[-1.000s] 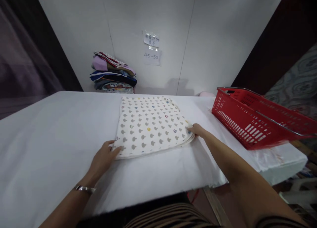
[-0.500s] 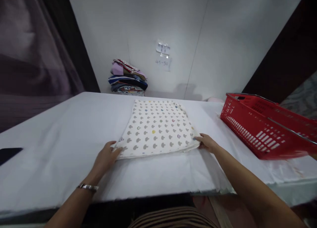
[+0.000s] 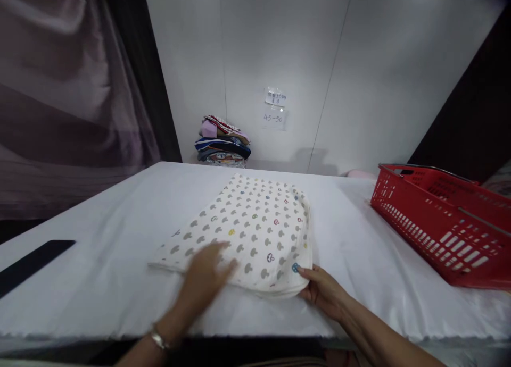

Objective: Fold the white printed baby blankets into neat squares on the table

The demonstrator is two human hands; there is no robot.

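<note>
A folded cream cloth (image 3: pixel 251 234) printed with small grey and coloured mushroom shapes lies on the white table (image 3: pixel 99 250), turned at an angle. My left hand (image 3: pixel 205 279) rests flat on its near edge, fingers stretched out and a little blurred; a metal bracelet is on that wrist. My right hand (image 3: pixel 321 287) pinches the cloth's near right corner, thumb on top.
A red plastic basket (image 3: pixel 439 218) stands at the table's right side. A pile of folded coloured cloths (image 3: pixel 223 141) sits against the back wall under two paper notes (image 3: pixel 274 107). A dark flat strip (image 3: pixel 32 263) lies at the left edge. A purple curtain hangs at left.
The cloth has been turned anticlockwise and drawn nearer to me. My left hand moved from its left corner onto its near edge; my right hand stayed on its corner. The view shifted left.
</note>
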